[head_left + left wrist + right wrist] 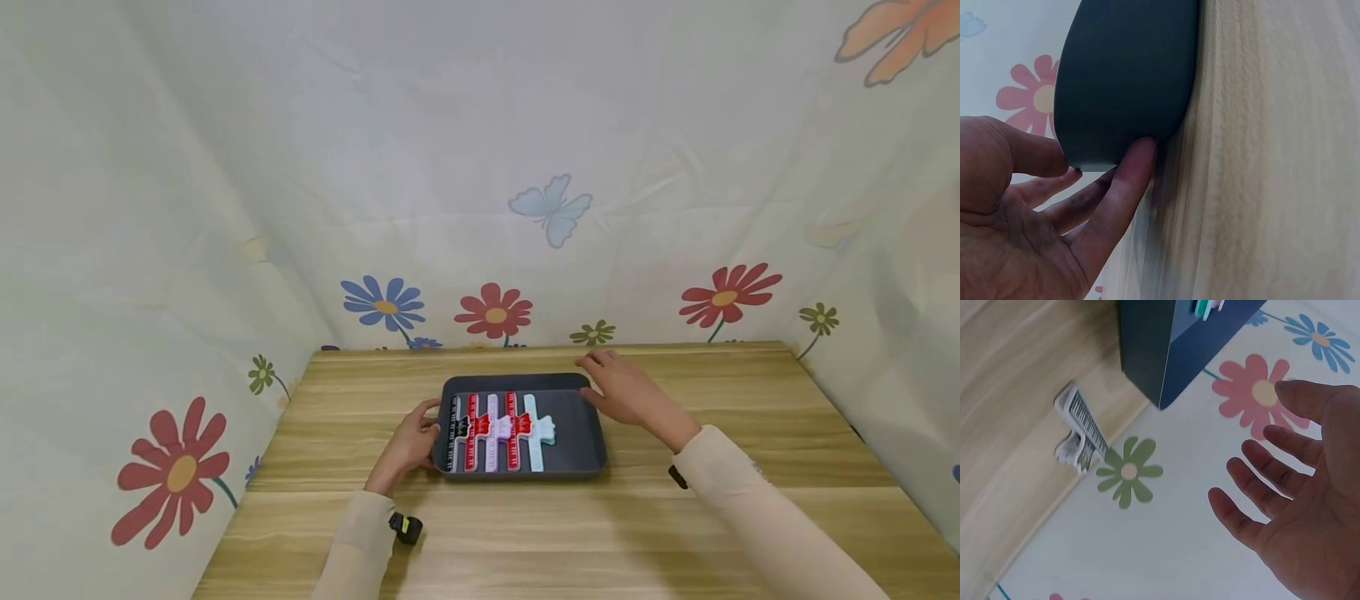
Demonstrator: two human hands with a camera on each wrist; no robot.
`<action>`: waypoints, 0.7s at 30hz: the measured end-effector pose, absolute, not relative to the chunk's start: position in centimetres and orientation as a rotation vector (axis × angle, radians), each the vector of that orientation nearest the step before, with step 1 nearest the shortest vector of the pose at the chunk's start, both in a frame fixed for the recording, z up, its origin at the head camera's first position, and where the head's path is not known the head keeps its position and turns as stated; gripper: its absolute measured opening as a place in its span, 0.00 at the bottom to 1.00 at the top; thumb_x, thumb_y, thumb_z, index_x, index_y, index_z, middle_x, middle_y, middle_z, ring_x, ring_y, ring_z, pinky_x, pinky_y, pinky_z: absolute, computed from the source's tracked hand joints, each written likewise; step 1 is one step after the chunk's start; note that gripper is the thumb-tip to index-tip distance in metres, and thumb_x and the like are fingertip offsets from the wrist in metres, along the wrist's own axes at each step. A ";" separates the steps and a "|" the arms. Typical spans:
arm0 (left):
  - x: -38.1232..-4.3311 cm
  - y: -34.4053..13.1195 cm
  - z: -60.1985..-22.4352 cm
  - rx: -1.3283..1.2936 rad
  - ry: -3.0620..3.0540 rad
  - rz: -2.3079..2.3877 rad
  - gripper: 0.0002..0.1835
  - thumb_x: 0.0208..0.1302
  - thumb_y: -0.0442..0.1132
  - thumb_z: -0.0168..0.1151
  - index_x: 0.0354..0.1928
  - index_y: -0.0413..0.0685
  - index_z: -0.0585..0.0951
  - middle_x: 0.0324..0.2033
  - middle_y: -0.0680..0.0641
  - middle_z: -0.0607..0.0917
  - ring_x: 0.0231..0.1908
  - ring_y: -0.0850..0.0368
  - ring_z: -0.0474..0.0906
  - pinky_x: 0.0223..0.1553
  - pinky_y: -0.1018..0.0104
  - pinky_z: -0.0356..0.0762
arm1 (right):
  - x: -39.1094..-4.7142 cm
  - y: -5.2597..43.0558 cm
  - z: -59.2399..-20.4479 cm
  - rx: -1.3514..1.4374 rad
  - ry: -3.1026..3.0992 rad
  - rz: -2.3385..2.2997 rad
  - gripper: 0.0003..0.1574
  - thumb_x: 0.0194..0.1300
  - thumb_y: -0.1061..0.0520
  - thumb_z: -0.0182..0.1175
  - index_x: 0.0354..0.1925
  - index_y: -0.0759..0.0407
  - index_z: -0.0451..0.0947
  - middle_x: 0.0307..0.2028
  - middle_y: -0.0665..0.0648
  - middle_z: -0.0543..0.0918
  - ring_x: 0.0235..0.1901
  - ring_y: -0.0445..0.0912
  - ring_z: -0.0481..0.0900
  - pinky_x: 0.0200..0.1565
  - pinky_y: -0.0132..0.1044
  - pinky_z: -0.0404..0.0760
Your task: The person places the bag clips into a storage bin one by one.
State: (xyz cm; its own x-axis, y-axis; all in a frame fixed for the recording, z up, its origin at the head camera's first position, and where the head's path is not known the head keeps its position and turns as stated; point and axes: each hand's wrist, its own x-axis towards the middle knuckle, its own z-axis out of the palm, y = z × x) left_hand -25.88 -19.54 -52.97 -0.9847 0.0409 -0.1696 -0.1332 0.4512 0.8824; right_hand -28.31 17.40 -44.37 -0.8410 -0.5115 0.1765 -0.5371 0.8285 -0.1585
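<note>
A dark grey rectangular tray (573,433) lies on the table with several long-jawed plastic clips in a row inside it. From left to right they are a black clip (453,433), a red clip (471,433), a lilac clip (492,437), another red clip (512,433) and a light blue clip (536,437). My left hand (411,442) holds the tray's left end, thumb at the rim and a fingertip against the outer wall (1125,81). Over the tray's far right corner, my right hand (618,387) is empty with fingers spread. Near that corner lies a grey-and-white clip (1082,425), hidden in the head view.
The wooden table (525,533) ends at a pale curtain (450,167) printed with flowers and a butterfly, which also hangs along both sides. Each wrist carries a small black camera, such as the left one (407,528).
</note>
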 end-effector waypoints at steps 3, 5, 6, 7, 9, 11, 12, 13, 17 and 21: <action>-25.9 -19.6 -53.0 -0.075 2.535 1.561 0.28 0.76 0.30 0.48 0.76 0.49 0.65 0.62 0.27 0.79 0.37 0.48 0.86 0.21 0.55 0.87 | -28.5 18.1 -44.1 0.824 -2.866 0.296 0.30 0.72 0.55 0.63 0.66 0.68 0.72 0.62 0.69 0.77 0.61 0.63 0.77 0.61 0.58 0.81; -26.0 -19.6 -53.0 -0.073 2.538 1.558 0.28 0.76 0.30 0.48 0.76 0.49 0.65 0.62 0.27 0.79 0.37 0.49 0.86 0.21 0.55 0.86 | -28.6 18.5 -43.9 0.825 -2.858 0.290 0.29 0.72 0.56 0.62 0.66 0.68 0.72 0.62 0.70 0.77 0.59 0.63 0.78 0.60 0.58 0.82; -26.0 -19.6 -53.0 -0.073 2.538 1.556 0.28 0.76 0.30 0.48 0.76 0.49 0.65 0.62 0.27 0.79 0.37 0.49 0.86 0.21 0.55 0.86 | -28.7 18.7 -43.8 0.825 -2.855 0.285 0.29 0.72 0.57 0.62 0.66 0.68 0.72 0.62 0.70 0.77 0.59 0.64 0.78 0.60 0.58 0.82; -26.0 -19.6 -53.0 -0.073 2.538 1.556 0.28 0.76 0.31 0.48 0.76 0.49 0.65 0.62 0.27 0.79 0.37 0.49 0.86 0.21 0.55 0.87 | -28.8 18.9 -43.8 0.824 -2.853 0.279 0.28 0.72 0.57 0.62 0.65 0.68 0.72 0.62 0.70 0.77 0.59 0.64 0.78 0.59 0.59 0.82; -25.9 -19.6 -53.0 -0.072 2.539 1.554 0.28 0.76 0.31 0.48 0.76 0.49 0.65 0.62 0.27 0.79 0.37 0.48 0.86 0.21 0.55 0.87 | -29.0 19.4 -43.9 0.824 -2.855 0.277 0.28 0.72 0.57 0.62 0.65 0.68 0.72 0.62 0.70 0.76 0.59 0.65 0.78 0.59 0.60 0.82; -26.0 -19.6 -52.9 -0.073 2.537 1.556 0.28 0.76 0.31 0.48 0.76 0.49 0.65 0.62 0.27 0.79 0.37 0.48 0.86 0.21 0.55 0.87 | -29.3 19.8 -44.0 0.819 -2.860 0.284 0.29 0.72 0.57 0.62 0.66 0.67 0.72 0.61 0.70 0.77 0.60 0.65 0.77 0.59 0.60 0.81; -26.0 -19.6 -52.9 -0.073 2.538 1.558 0.28 0.76 0.31 0.48 0.76 0.49 0.65 0.62 0.27 0.79 0.37 0.48 0.86 0.22 0.54 0.87 | -29.5 20.1 -44.1 0.819 -2.864 0.284 0.29 0.71 0.57 0.62 0.66 0.67 0.71 0.61 0.70 0.77 0.60 0.65 0.77 0.59 0.61 0.81; -26.0 -19.6 -52.9 -0.072 2.539 1.557 0.28 0.76 0.31 0.48 0.76 0.50 0.65 0.62 0.27 0.79 0.37 0.48 0.86 0.22 0.54 0.87 | -29.7 20.4 -44.2 0.822 -2.867 0.291 0.30 0.71 0.57 0.62 0.67 0.67 0.71 0.61 0.70 0.77 0.59 0.65 0.77 0.58 0.61 0.81; -25.9 -19.6 -52.9 -0.068 2.547 1.549 0.28 0.76 0.31 0.48 0.76 0.49 0.65 0.62 0.27 0.79 0.37 0.48 0.86 0.21 0.55 0.87 | -30.4 21.6 -44.9 0.818 -2.890 0.316 0.32 0.71 0.56 0.63 0.68 0.66 0.70 0.61 0.69 0.77 0.57 0.64 0.78 0.57 0.61 0.82; -25.9 -19.6 -53.0 -0.066 2.560 1.536 0.28 0.76 0.31 0.49 0.76 0.49 0.65 0.61 0.27 0.79 0.38 0.48 0.86 0.20 0.56 0.86 | -31.2 22.6 -45.7 0.799 -2.904 0.320 0.32 0.71 0.56 0.63 0.68 0.68 0.69 0.61 0.71 0.76 0.57 0.65 0.79 0.57 0.61 0.81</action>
State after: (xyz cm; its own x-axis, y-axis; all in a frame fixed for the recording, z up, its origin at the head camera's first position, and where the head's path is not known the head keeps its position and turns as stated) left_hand -25.90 -19.57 -53.05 -0.9871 0.0419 -0.1548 -0.1169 0.4729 0.8733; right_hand -31.18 22.55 -45.69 -0.8547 -0.4926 0.1636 -0.5164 0.8388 -0.1723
